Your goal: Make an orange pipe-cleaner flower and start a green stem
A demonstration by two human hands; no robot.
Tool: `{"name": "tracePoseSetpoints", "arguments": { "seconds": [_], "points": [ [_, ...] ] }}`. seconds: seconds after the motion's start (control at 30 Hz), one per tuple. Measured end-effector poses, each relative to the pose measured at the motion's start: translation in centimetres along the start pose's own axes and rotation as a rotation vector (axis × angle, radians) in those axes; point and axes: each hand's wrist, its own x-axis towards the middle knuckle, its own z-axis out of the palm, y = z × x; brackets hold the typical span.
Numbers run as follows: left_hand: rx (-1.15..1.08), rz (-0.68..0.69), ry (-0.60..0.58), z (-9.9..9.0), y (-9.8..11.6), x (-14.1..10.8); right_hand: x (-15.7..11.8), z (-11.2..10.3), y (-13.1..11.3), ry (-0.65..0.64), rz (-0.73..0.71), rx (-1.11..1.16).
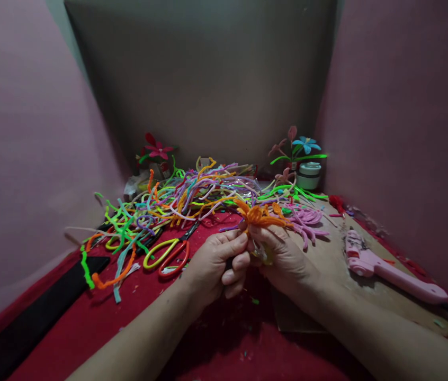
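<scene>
An orange pipe-cleaner flower (256, 214) stands up between my two hands, its petals spread to both sides. My left hand (224, 262) pinches the underside of it with thumb and forefinger, the other fingers curled. Wrapped round its base from the other side is my right hand (281, 256), closed. A small clear, yellowish piece (262, 253) shows below the flower by the right fingers; I cannot make out what it is. Just beyond the right hand lie pink pipe cleaners (307, 219).
A tangled heap of coloured pipe cleaners (192, 193) covers the back. Scissors (168, 256) with yellow and red handles lie left. At right, a pink hot glue gun (391, 270) rests on a brown board (335, 259). Finished flowers (306, 144) and a white jar (308, 175) stand behind.
</scene>
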Motion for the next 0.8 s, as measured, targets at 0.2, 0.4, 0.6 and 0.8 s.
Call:
{"name": "tracePoseSetpoints", "arguments": {
  "seconds": [0.2,0.4,0.6,0.8],
  "points": [
    [0.840,0.403,0.400,-0.02,-0.71,-0.10,-0.04,-0.20,0.32,0.059,-0.037,-0.131],
    [0.986,0.512,0.447,-0.01,-0.58,-0.32,-0.31,0.06,0.19,0.000,-0.109,-0.262],
    [0.736,0.420,0.419,0.02,-0.30,-0.37,-0.44,0.28,-0.07,0.035,-0.072,-0.268],
    [0.218,0.175,0.300,0.80,0.17,-0.49,0.12,-0.32,0.37,0.103,-0.035,-0.206]
  ]
}}
